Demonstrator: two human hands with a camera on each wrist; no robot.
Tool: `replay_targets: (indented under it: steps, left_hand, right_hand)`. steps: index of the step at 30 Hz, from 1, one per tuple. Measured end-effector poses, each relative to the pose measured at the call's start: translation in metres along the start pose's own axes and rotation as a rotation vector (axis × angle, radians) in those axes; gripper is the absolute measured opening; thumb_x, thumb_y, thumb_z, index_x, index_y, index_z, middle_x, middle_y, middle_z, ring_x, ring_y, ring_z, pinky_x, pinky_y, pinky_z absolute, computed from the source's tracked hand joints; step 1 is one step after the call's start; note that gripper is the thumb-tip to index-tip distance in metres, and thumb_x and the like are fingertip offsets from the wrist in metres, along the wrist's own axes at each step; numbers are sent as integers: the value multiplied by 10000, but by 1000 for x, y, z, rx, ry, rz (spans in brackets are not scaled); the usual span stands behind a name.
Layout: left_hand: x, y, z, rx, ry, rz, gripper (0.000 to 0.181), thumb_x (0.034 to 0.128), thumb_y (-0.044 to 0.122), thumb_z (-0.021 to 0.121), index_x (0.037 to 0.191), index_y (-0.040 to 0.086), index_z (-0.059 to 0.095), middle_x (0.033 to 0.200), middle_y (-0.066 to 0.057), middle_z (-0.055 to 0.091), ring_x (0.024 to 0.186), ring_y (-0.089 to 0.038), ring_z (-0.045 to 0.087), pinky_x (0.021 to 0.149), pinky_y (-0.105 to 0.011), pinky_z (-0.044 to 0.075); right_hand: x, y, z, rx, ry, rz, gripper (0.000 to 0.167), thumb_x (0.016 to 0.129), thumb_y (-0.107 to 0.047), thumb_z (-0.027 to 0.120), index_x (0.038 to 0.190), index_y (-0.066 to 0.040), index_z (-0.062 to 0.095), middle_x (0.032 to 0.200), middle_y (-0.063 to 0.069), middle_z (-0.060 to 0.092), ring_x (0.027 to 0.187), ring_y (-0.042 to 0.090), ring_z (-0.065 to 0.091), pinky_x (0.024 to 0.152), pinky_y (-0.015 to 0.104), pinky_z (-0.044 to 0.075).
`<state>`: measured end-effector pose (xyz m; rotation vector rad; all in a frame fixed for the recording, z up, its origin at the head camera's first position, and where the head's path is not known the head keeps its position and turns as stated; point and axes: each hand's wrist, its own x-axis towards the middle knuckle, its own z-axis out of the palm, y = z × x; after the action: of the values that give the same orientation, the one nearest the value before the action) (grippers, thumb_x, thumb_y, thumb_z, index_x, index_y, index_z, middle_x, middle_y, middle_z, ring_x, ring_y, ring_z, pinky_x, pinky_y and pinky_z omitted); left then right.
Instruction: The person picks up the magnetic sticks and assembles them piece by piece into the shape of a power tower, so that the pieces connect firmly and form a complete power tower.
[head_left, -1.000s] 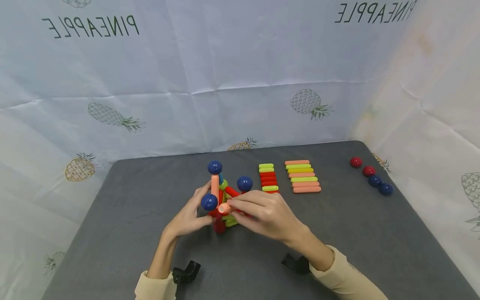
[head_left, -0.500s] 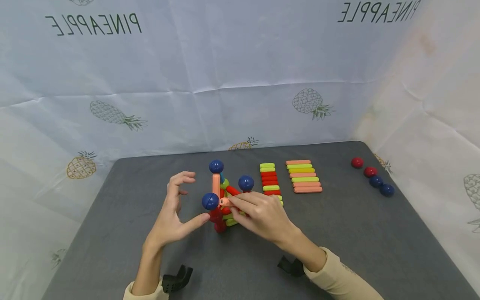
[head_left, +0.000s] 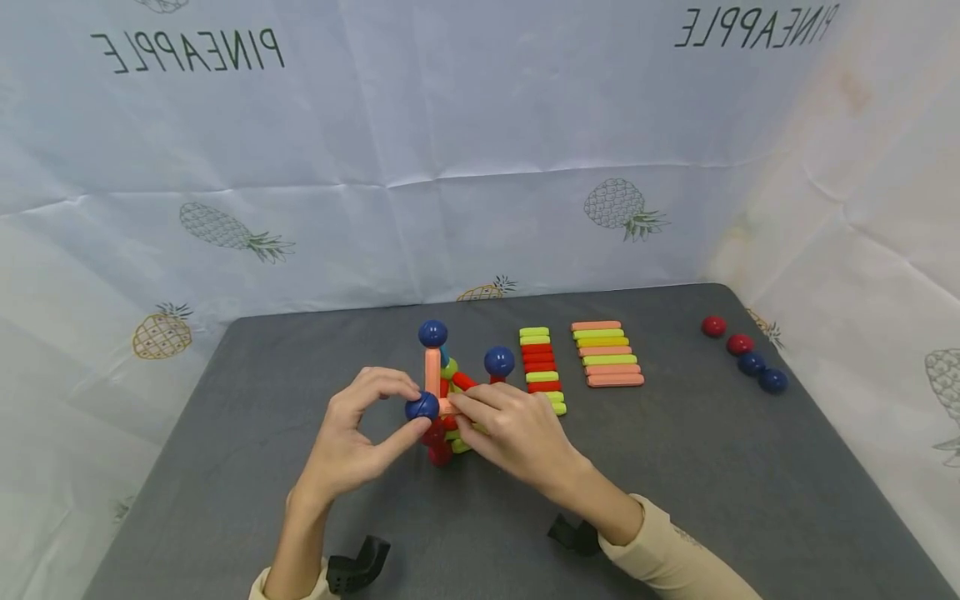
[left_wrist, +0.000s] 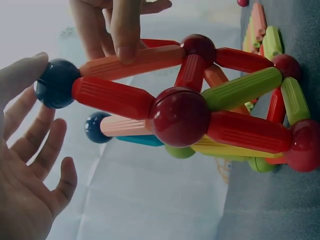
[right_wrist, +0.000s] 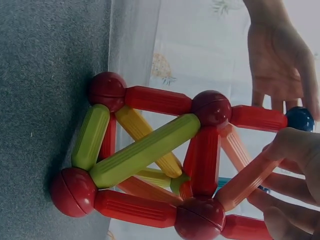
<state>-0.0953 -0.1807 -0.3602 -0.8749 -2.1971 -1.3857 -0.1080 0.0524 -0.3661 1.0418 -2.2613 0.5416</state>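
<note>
A magnetic ball-and-stick structure stands on the table, with dark red balls [left_wrist: 180,116] at its lower joints and red, green, yellow and orange sticks between them. My left hand [head_left: 345,437] pinches a blue ball [left_wrist: 57,84] at the structure's upper near corner between thumb and index finger. The right hand [head_left: 517,429] holds an orange stick [right_wrist: 245,182] that slopes from a dark red ball up to that blue ball. Another blue ball [head_left: 432,333] tops the far left corner, and a third blue ball [head_left: 498,361] shows on the right. My right fingers partly hide the structure in the head view.
Right of the structure lie a row of short green and red sticks [head_left: 538,357] and a row of longer orange, green and yellow sticks [head_left: 609,360]. Loose red balls [head_left: 739,344] and blue balls [head_left: 773,381] line the table's right edge. A pineapple-print cloth [head_left: 337,250] hangs behind.
My left hand let go of the structure's left side, spread open, then took hold of the blue ball. The orange stick's near end swung from pointing toward me to meeting that ball.
</note>
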Motion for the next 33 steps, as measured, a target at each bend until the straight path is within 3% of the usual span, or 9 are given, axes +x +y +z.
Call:
replay_targets:
  steps: [3, 6, 10, 14, 17, 19, 23, 27, 33]
  left_hand:
    - [-1, 0, -1, 40, -7, -41, 429, 725, -18, 859, 1083, 154, 698, 1067, -10, 695, 1017, -97, 577, 859, -249, 451]
    - [-5, -1, -1, 108, -39, -128, 565, 698, 84, 908, 1197, 161, 654, 1130, 5, 678, 1057, -108, 571, 853, -292, 441]
    - [-10, -7, 1, 202, -139, -288, 851, 687, 283, 955, 1402, 143, 515, 1273, -17, 618, 1144, -173, 547, 866, -389, 467]
    - [-13, -15, 7, 242, -252, -403, 1032, 717, 403, 933, 1530, 86, 382, 1386, -100, 571, 1213, -257, 549, 936, -520, 511]
    - [-13, -20, 12, 237, -299, -433, 1007, 745, 378, 917, 1537, 48, 388, 1418, -136, 588, 1250, -313, 587, 997, -583, 514]
    - [-13, -23, 13, 223, -314, -435, 939, 761, 335, 909, 1512, 32, 435, 1421, -140, 613, 1258, -331, 613, 1002, -583, 522]
    - [-11, -27, 10, 185, -330, -413, 735, 788, 268, 891, 1425, 78, 575, 1374, -86, 676, 1177, -266, 674, 882, -462, 573]
    - [-12, -32, 3, 180, -328, -374, 425, 840, 208, 849, 1232, 134, 702, 1160, -12, 768, 984, -140, 692, 780, -342, 548]
    - [-11, -36, -1, 218, -278, -402, 392, 884, 119, 796, 1255, 58, 685, 1126, -76, 776, 972, -235, 718, 784, -449, 580]
  right_hand:
    - [-3, 4, -1, 67, 46, -3, 261, 770, -219, 903, 1005, -146, 817, 865, -42, 774, 690, 70, 670, 545, 90, 414]
    - [-11, 15, -2, 219, 170, 18, 137, 780, -210, 889, 794, -139, 772, 676, -42, 689, 557, 57, 571, 520, 101, 384]
    - [-24, 34, -3, 404, 295, 196, 329, 779, -161, 864, 669, -124, 556, 581, -15, 521, 512, 74, 452, 474, 143, 344]
    - [-32, 45, -1, 522, 127, 436, 320, 792, -160, 862, 1020, -88, 650, 830, 32, 648, 728, 146, 611, 519, 198, 492]
    - [-35, 48, 3, 617, -68, 496, 485, 856, -165, 829, 1299, -83, 649, 1105, 82, 742, 941, 208, 713, 654, 297, 609]
    - [-36, 49, 5, 660, -137, 493, 465, 885, -137, 801, 1322, -59, 663, 1172, 113, 756, 1004, 235, 737, 739, 346, 630]
    - [-37, 48, 8, 700, -134, 468, 365, 876, -56, 789, 1235, -42, 727, 1117, 112, 782, 960, 233, 760, 779, 334, 626]
    - [-34, 43, 9, 715, -109, 410, 319, 853, -49, 809, 1167, -59, 758, 1049, 85, 792, 902, 191, 755, 749, 267, 612]
    - [-31, 29, 13, 678, -114, 356, 299, 854, -119, 825, 1146, -86, 766, 1018, 57, 793, 875, 152, 739, 678, 223, 589]
